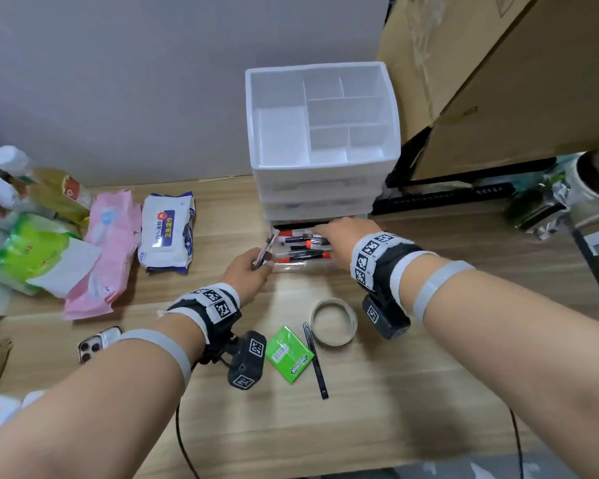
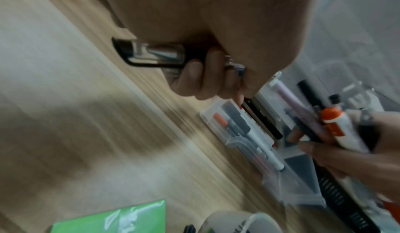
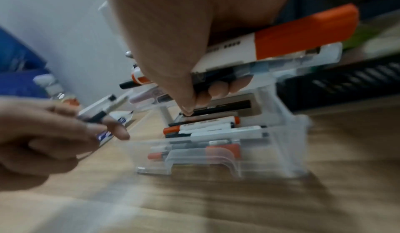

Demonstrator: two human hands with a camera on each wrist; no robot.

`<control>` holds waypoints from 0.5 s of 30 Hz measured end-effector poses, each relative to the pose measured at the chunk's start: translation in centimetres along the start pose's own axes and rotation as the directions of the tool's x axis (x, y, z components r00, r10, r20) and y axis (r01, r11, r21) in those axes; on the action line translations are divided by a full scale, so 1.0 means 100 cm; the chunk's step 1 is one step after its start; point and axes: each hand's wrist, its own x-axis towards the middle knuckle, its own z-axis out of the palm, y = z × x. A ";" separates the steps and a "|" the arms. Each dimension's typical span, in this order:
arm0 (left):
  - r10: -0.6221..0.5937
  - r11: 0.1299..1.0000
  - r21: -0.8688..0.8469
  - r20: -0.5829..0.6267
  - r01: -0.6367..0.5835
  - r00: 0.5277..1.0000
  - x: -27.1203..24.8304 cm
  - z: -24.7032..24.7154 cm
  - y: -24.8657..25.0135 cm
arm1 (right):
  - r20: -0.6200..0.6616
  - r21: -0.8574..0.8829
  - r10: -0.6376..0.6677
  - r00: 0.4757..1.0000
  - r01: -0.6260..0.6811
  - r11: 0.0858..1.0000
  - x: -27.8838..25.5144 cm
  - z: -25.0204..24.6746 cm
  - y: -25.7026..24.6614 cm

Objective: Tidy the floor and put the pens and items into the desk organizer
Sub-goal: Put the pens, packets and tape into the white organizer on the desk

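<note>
A white desk organizer (image 1: 324,174) stands on the wood floor, its top compartments holding nothing. Its clear bottom drawer (image 1: 293,267) is pulled out, and several orange-capped markers and black pens (image 1: 303,242) lie inside. My right hand (image 1: 322,232) hovers over the drawer and grips a bundle of pens with an orange-capped marker (image 3: 303,31). My left hand (image 1: 260,260), at the drawer's left corner, grips a small black and silver item (image 2: 151,55). The drawer (image 3: 216,152) and its pens also show in both wrist views, blurred.
On the floor in front of me lie a green gum pack (image 1: 288,354), a thin black stick (image 1: 315,361) and a tape roll (image 1: 333,321). A phone (image 1: 97,342), wipes packs (image 1: 166,233) and bottles sit at left. Cardboard boxes (image 1: 498,81) and a power strip (image 1: 443,198) stand at right.
</note>
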 end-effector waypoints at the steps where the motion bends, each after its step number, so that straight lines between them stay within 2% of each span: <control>1: -0.039 0.997 -0.065 0.010 0.039 0.999 0.000 -0.003 -0.001 | 0.006 -0.038 -0.027 1.000 0.028 0.999 0.008 0.000 -0.006; 4: -0.099 0.982 -0.166 -0.029 0.093 0.995 0.001 -0.012 -0.006 | -0.038 -0.083 -0.100 0.994 0.096 0.992 0.024 0.001 -0.020; 8: -0.110 0.981 -0.173 -0.108 0.090 0.988 0.002 -0.023 -0.007 | -0.151 -0.040 -0.157 0.976 0.153 0.987 0.039 0.013 -0.027; 15: -0.003 0.998 -0.060 -0.126 -0.004 0.992 0.008 -0.021 0.001 | -0.175 0.084 -0.052 0.983 0.068 0.994 0.034 0.034 -0.013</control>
